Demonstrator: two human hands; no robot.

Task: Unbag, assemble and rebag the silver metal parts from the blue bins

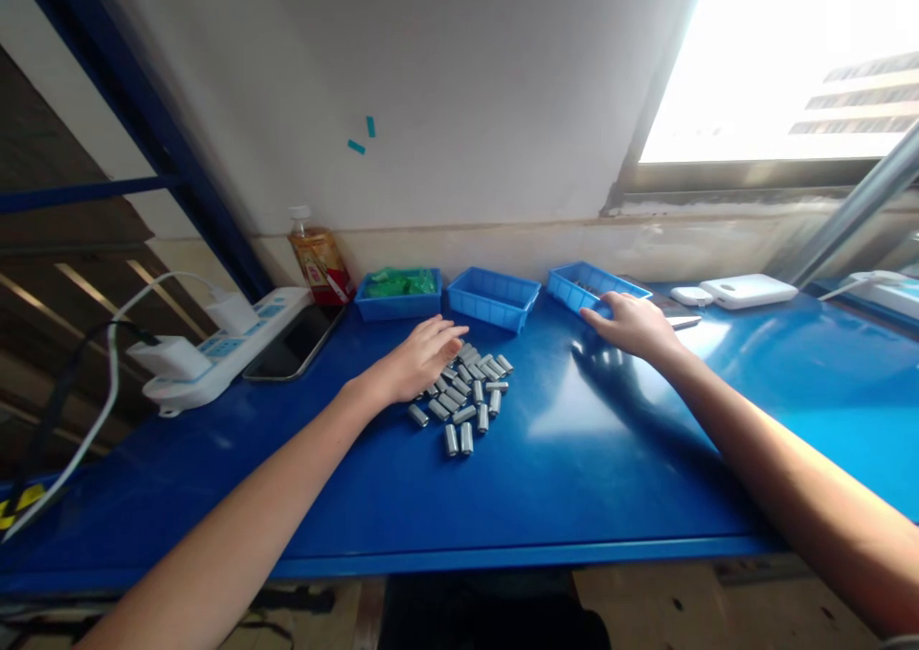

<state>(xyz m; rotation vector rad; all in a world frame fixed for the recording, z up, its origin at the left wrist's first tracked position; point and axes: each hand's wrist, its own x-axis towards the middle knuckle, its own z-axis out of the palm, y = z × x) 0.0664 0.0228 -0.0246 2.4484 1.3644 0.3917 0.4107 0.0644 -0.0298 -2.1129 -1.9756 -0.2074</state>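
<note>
Several long hexagonal metal nuts lie in a loose pile on the blue table; two stand out at its near side. My left hand rests over the pile's left edge, palm down, its fingers stretched out and covering some nuts. Further right, my right hand is at the near side of a blue bin, with its thumb against the near wall and its fingers over the rim. Small dark items show inside that bin, partly hidden by the hand. Between the hands, further back, sits a second blue bin with nothing visible inside.
A third blue bin holds green plastic. Left of it are a drink bottle, a phone and a power strip with plugs. White devices and a blade-like metal piece lie at the right.
</note>
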